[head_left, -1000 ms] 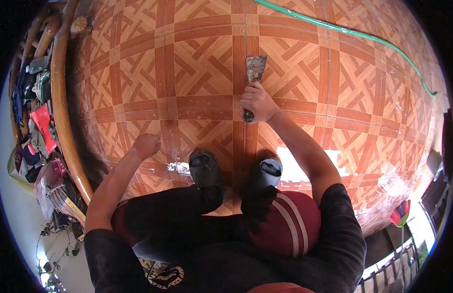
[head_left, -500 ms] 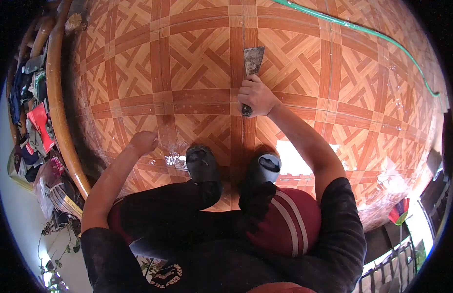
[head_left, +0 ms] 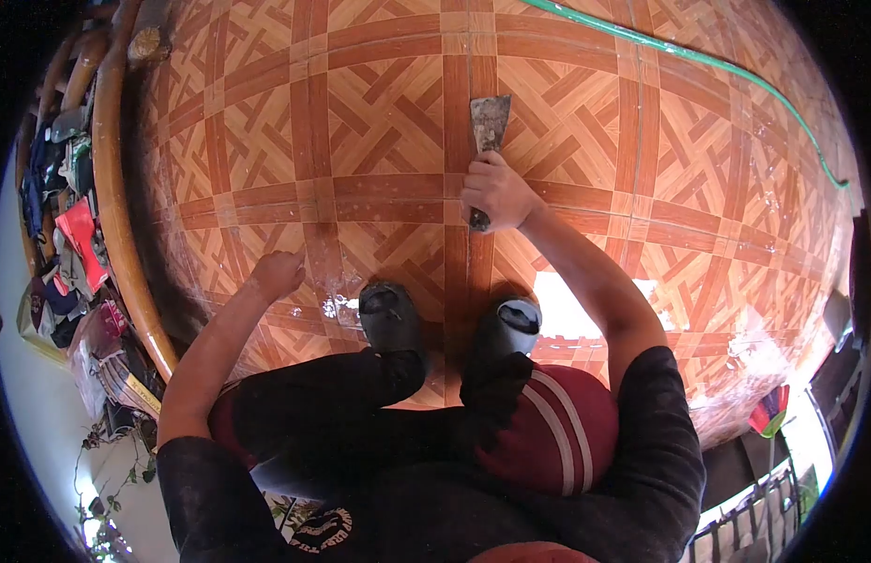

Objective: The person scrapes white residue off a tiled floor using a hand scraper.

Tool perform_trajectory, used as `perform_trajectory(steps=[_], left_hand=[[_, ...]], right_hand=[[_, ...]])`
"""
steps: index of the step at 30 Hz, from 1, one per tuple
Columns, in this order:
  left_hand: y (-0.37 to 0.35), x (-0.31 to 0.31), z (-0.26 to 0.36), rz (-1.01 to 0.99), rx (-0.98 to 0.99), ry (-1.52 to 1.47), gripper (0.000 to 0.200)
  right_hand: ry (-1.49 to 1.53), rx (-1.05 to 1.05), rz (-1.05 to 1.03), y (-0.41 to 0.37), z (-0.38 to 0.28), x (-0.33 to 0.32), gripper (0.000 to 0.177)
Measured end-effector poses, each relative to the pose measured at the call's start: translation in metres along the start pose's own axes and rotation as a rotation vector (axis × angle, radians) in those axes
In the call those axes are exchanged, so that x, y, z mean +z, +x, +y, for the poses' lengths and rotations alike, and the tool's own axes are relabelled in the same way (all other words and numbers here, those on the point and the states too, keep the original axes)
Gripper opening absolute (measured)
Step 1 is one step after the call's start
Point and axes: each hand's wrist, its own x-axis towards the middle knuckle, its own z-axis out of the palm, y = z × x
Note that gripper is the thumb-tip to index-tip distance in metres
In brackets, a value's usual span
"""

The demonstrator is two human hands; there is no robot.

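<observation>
The person's black-and-maroon trousers with two pale stripes [head_left: 559, 427] are nearest, the knees bent and spread. Just beyond them, two dark grey rubbery shoes [head_left: 391, 314] stand apart on the glossy orange-brown floor with a wood-parquet pattern [head_left: 388, 122]. A bright white reflection lies beside the right shoe. Beyond the left shoe and off to its left, the left hand [head_left: 280, 274] is curled into a loose fist above the floor. Further out, the right hand [head_left: 499, 192] grips the dark handle of a flat metal scraper with a worn, stained blade [head_left: 491, 114]. The blade points away from the person, over a seam between tiles; whether its edge touches the floor cannot be told. Farther off, a thin green hose [head_left: 684, 62] curves across the floor at upper right.
</observation>
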Motion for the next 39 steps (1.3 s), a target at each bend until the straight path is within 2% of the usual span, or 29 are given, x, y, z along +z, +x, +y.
perform_trajectory(steps=[4,9,16,22,28,31,32,33,34,36,37,39], left_hand=[[-0.004,0.006,0.003,-0.008,0.028,0.009,0.023],[-0.002,-0.007,0.005,0.001,-0.015,-0.021,0.024],[-0.002,-0.003,0.009,-0.079,-0.021,0.026,0.024],[-0.002,-0.005,0.008,-0.013,-0.016,-0.005,0.023],[-0.005,-0.008,0.007,-0.078,0.0,-0.006,0.025],[-0.008,-0.014,0.006,0.044,-0.02,-0.023,0.024],[-0.012,-0.019,0.013,0.057,-0.033,-0.035,0.024],[-0.015,-0.027,0.021,0.052,-0.051,-0.13,0.025],[-0.02,-0.035,0.021,0.052,-0.072,-0.221,0.026],[0.019,0.015,-0.031,0.199,0.366,0.001,0.027],[0.032,-0.006,-0.036,0.233,0.368,0.026,0.027],[0.061,-0.039,-0.012,0.139,0.003,-0.103,0.023]], right_hand=[[-0.007,-0.015,0.073,0.013,0.002,-0.003,0.021],[0.021,-0.004,-0.011,0.002,-0.003,-0.001,0.021],[-0.032,-0.03,0.016,0.01,0.0,-0.005,0.022],[-0.044,-0.034,-0.077,0.004,0.004,-0.001,0.022],[-0.001,-0.009,0.014,0.012,0.001,-0.001,0.022],[0.017,0.062,-0.02,-0.004,-0.031,-0.001,0.023],[0.087,0.132,0.04,-0.008,-0.043,-0.001,0.022],[0.161,0.197,0.095,-0.006,-0.058,-0.008,0.022],[0.164,0.166,0.087,-0.005,-0.07,-0.02,0.022],[-0.004,0.322,0.164,0.012,-0.089,-0.058,0.016],[-0.034,0.298,0.183,0.013,-0.087,-0.067,0.016],[-0.226,0.587,0.014,0.004,-0.089,-0.083,0.014]])
